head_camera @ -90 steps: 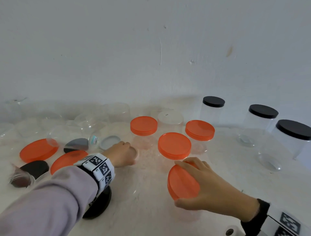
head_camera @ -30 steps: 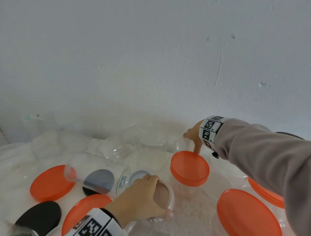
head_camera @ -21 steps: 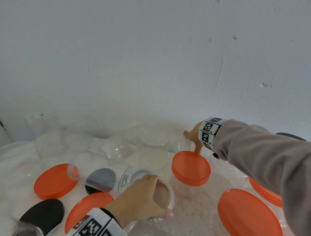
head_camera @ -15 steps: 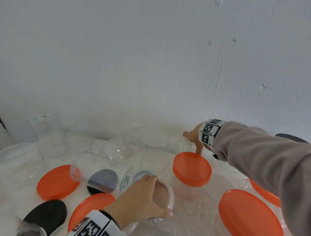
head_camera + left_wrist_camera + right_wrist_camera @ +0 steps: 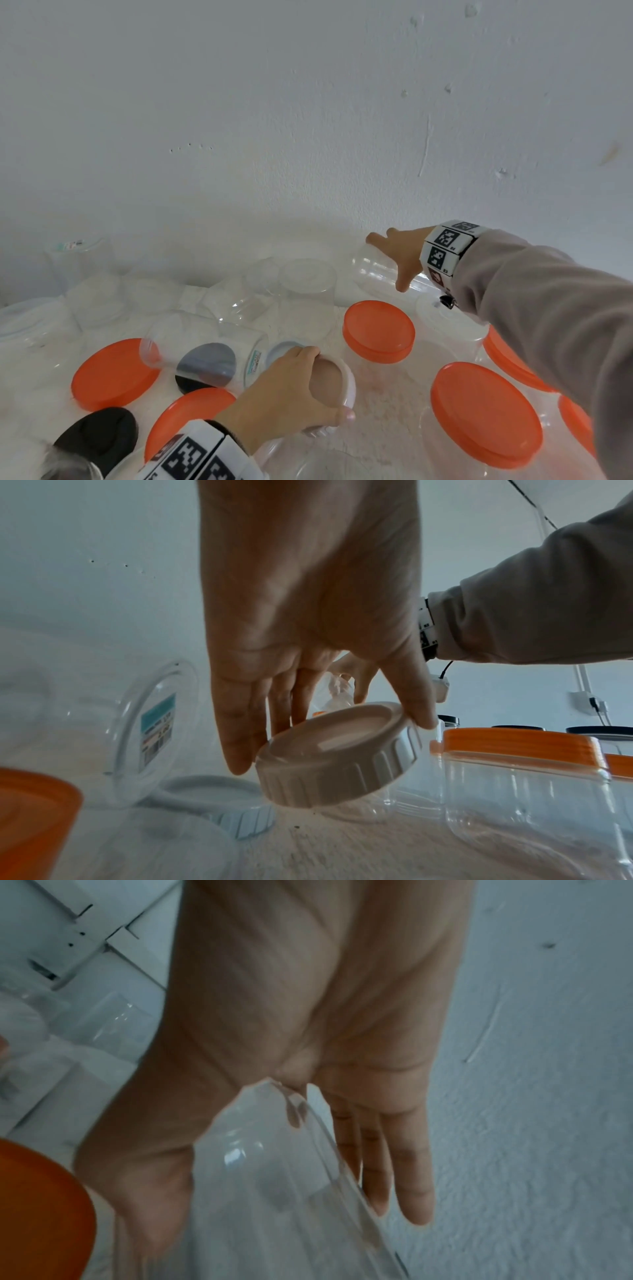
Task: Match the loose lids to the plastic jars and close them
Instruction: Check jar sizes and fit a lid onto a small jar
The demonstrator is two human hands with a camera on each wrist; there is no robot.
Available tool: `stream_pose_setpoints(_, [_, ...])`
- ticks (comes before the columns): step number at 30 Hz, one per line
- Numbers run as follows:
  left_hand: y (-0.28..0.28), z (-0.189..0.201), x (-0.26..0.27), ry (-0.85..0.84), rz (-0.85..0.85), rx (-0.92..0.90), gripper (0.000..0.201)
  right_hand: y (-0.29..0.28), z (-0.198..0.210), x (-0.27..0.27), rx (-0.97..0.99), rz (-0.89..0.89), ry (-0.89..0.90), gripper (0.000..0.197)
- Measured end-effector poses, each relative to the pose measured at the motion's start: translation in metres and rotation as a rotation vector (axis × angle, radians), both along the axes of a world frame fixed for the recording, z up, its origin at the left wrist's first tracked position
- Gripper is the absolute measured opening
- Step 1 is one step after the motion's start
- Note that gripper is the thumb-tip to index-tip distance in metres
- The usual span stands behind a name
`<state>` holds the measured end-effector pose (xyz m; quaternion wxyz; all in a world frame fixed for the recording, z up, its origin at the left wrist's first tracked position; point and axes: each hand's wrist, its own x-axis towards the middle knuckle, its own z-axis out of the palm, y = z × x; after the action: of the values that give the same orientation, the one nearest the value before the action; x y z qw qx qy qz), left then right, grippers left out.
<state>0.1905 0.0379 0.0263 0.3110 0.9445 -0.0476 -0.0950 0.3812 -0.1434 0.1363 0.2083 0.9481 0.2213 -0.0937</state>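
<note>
My left hand (image 5: 329,383) pinches a white ribbed lid (image 5: 344,380) by its rim, just above the table at front centre. In the left wrist view the lid (image 5: 342,777) hangs tilted between thumb and fingers of the left hand (image 5: 330,744). At the back, near the wall, my right hand (image 5: 387,262) grips a clear lidless jar (image 5: 373,274), thumb on one side and fingers on the other. The right wrist view shows this jar (image 5: 267,1177) tilted within the right hand (image 5: 281,1221).
Jars closed with orange lids (image 5: 378,330) (image 5: 486,413) stand centre and right. Loose orange lids (image 5: 114,371) (image 5: 185,421), a black lid (image 5: 99,431) and a pale lid (image 5: 282,347) lie at left. A clear jar (image 5: 205,346) lies on its side. Open clear jars (image 5: 306,281) crowd the back.
My right hand has left the orange lid, reached to the back and now raised the clear jar off the table. The left hand has kept hold of the white lid, almost still.
</note>
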Motion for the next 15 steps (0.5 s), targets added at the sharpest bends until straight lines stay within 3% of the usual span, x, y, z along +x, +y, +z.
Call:
stream_pose_setpoints(7, [-0.002,0.008,-0.01,0.009,-0.012,-0.014,0.087,-0.019,0.013,-0.031,0.296,0.043,-0.091,0.097])
stream_pose_setpoints(15, [-0.007,0.018,-0.022,0.032,0.041,-0.084,0.086,-0.04,0.019,-0.077,0.656,0.19,-0.373,0.098])
